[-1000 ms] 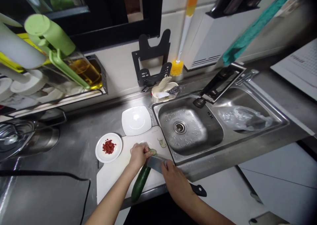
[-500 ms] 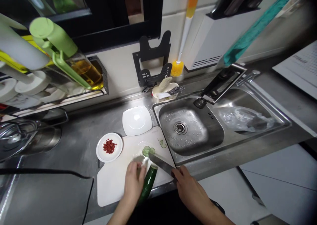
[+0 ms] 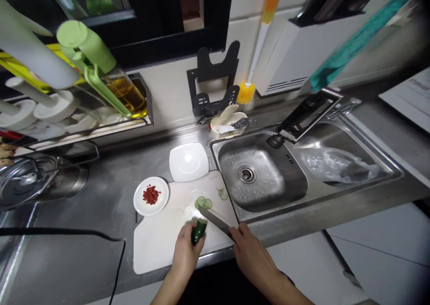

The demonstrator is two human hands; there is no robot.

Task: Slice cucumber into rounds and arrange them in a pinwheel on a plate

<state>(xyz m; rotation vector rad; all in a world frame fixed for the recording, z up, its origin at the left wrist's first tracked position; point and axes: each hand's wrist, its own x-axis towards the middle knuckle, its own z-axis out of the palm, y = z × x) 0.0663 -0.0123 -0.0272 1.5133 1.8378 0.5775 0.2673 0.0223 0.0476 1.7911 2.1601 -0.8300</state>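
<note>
My left hand [image 3: 188,244] is closed around a dark green cucumber [image 3: 199,231], whose pale cut end points away from me. In my right hand [image 3: 247,247] is a kitchen knife [image 3: 216,221]; its blade slants to the left, with the tip at a few thin cucumber slices [image 3: 203,203]. Blade and cucumber are a little apart. Both are over the white cutting board [image 3: 154,247]. More thin green pieces [image 3: 222,193] lie near the board's right edge. The part of the cucumber behind my left hand is hidden.
Beyond the board sits a white square dish [image 3: 189,161]. A round white plate [image 3: 162,205] with chopped red bits [image 3: 151,195] is at its left. The steel sink [image 3: 262,193] borders the board on the right, under a black faucet [image 3: 289,126]. A black cord [image 3: 119,262] crosses the left counter.
My left hand has closed around the cucumber, which it was only beside before. The knife has shifted slightly left, its tip now at the near side of the slices. The view has shifted slightly.
</note>
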